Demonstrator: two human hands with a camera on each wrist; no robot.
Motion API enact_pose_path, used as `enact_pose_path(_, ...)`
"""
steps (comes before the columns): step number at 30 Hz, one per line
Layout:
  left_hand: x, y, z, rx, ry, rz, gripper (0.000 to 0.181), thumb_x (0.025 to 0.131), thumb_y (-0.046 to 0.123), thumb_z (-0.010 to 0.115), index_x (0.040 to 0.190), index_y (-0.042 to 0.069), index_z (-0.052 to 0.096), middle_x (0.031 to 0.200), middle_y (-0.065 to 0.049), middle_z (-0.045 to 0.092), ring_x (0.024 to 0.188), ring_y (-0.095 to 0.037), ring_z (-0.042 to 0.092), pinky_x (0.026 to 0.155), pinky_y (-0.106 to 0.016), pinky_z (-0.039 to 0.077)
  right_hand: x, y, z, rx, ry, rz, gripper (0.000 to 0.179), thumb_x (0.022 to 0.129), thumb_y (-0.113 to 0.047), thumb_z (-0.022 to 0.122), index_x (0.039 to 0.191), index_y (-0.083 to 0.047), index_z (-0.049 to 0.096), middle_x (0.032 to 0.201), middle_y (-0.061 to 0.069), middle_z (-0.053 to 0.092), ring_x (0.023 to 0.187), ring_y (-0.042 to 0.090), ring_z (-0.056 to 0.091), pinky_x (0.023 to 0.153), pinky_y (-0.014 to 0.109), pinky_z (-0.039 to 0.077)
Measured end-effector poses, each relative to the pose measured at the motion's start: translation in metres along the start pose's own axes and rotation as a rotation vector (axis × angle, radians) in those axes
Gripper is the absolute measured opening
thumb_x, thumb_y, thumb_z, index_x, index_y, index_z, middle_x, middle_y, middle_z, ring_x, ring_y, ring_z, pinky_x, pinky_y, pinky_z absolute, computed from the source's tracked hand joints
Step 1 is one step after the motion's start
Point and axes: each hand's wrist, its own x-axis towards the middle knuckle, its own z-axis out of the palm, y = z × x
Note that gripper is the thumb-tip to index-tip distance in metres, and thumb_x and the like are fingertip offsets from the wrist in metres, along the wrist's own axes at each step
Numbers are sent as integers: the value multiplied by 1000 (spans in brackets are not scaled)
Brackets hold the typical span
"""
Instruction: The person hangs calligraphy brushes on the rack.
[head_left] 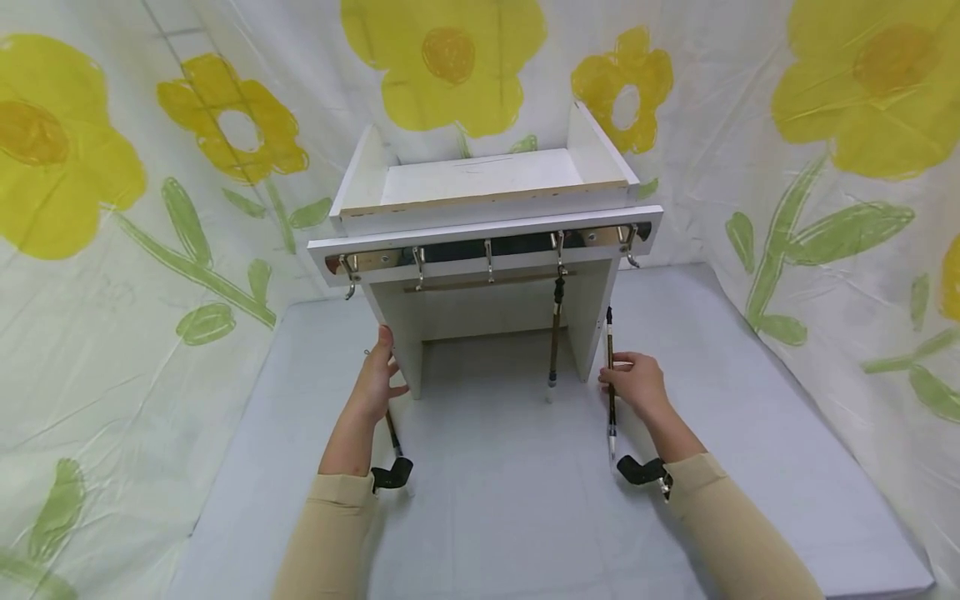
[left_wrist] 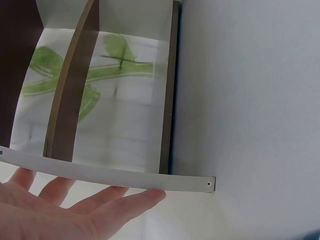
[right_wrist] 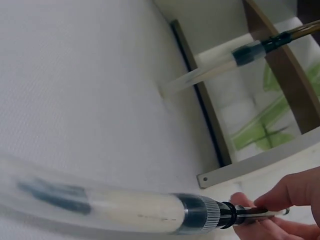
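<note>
My right hand (head_left: 637, 387) pinches the dark handle of a calligraphy brush (head_left: 611, 408) beside the rack's right side panel; its clear-capped tip points down. Another calligraphy brush (head_left: 555, 333) hangs from a hook, its pale bristles inside a clear cap (right_wrist: 200, 75) in the right wrist view. My left hand (head_left: 372, 379) has its fingers stretched along the left side panel of the white rack (head_left: 480, 221), touching or nearly touching its edge (left_wrist: 125, 180). Behind that wrist shows the lower part of a third brush (head_left: 393, 433); the hand hides its middle.
Several metal hooks (head_left: 490, 260) line the rack's front rail, which juts out over the pale tabletop (head_left: 495, 500). Above it is an open top shelf (head_left: 480, 171). Behind and around hangs a flowered sheet (head_left: 247, 150). Black wrist camera mounts (head_left: 640, 471) sit at both wrists.
</note>
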Motion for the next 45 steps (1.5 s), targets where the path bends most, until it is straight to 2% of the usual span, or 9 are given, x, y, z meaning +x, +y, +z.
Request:
enact_pose_path(7,-1,0,0,0,9,-5,79,98,74,13,164,32,3,170,-10,7,153,-44,18,106,-68,40,-9,-9,-4,67,8,-11,53,100,-7,58,149,5,41,119,27,70,101,34,74,74,28,62)
enact_pose_path(15,-1,-1,-1,-9,13,-2,81,98,75,14,164,30,4,170,-11,7,153,-45,18,106,-68,40,-21,-20,-5,117,49,-106,52,100,-4,59,149,4,42,121,28,68,107,39,71,76,27,61)
enact_pose_path(18,-1,-1,-1,-15,10,-1,80,98,75,14,164,30,4,170,-11,8,153,-44,18,106,-69,40,-24,-24,-5,132,71,-130,52,99,-4,60,148,3,44,120,28,69,103,33,74,76,26,61)
enact_pose_path(24,-2,-2,-2,-10,5,-7,78,99,73,14,164,32,3,170,-10,6,154,-43,17,106,-68,39,-33,-32,-8,156,102,-168,51,99,-5,60,147,1,45,120,26,69,83,5,74,78,27,61)
enact_pose_path(27,-3,-1,-2,-13,-1,-8,74,101,69,13,164,31,2,170,-9,6,154,-44,16,107,-69,38,-38,-35,-10,173,124,-210,49,99,-4,60,146,1,46,120,26,69,81,0,72,77,25,60)
enact_pose_path(32,-5,4,0,-25,-14,-16,71,103,65,13,164,29,1,171,-10,4,154,-44,14,108,-70,36,-44,-36,-14,175,165,-301,48,100,-3,61,145,2,47,119,27,69,82,-6,70,77,20,59)
enact_pose_path(36,-5,6,1,-17,-10,-17,74,102,69,14,164,30,3,170,-10,6,154,-43,16,108,-69,37,-48,-37,-17,191,204,-358,47,99,-3,62,144,2,49,118,27,69,84,-8,70,77,19,58)
enact_pose_path(40,-4,4,2,-6,3,-3,77,99,74,15,164,32,6,170,-10,9,153,-44,19,107,-68,39,-54,-41,-19,208,226,-406,47,99,-4,63,144,1,50,118,27,70,85,-8,70,77,19,58)
enact_pose_path(45,-4,5,-1,-20,-7,-19,75,101,69,14,164,30,3,170,-11,6,154,-44,17,108,-68,37,-62,-48,-18,219,251,-466,46,99,-3,63,143,-1,51,118,25,70,90,-2,73,77,19,58)
